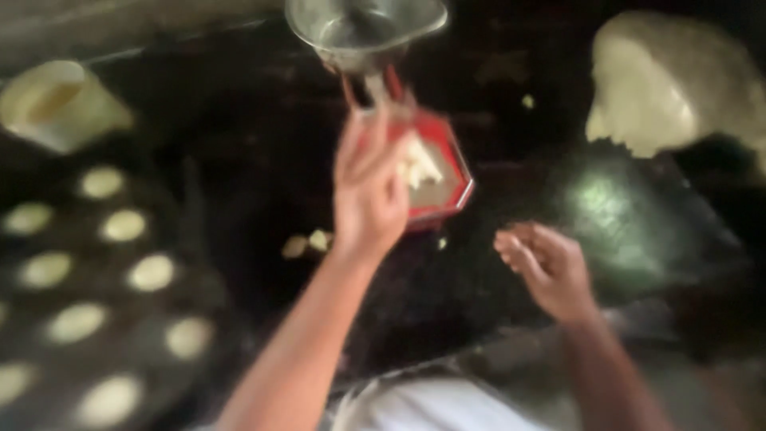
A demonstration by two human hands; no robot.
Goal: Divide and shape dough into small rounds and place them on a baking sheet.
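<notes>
Left hand (369,191): fingers spread open, raised over the red scale (435,179), just beside a small dough piece (419,164) lying on the scale's face. Blur hides whether the fingertips touch it. Right hand (546,267): fingers loosely curled, gripping nothing, held above the dark table (263,144), apart from the scale. A metal bowl (367,28) stands behind the scale. A large dough mass (670,80) lies far right. Rows of dough rounds (128,271) fill a tray (191,199) at left, near a pale cup (56,104).
</notes>
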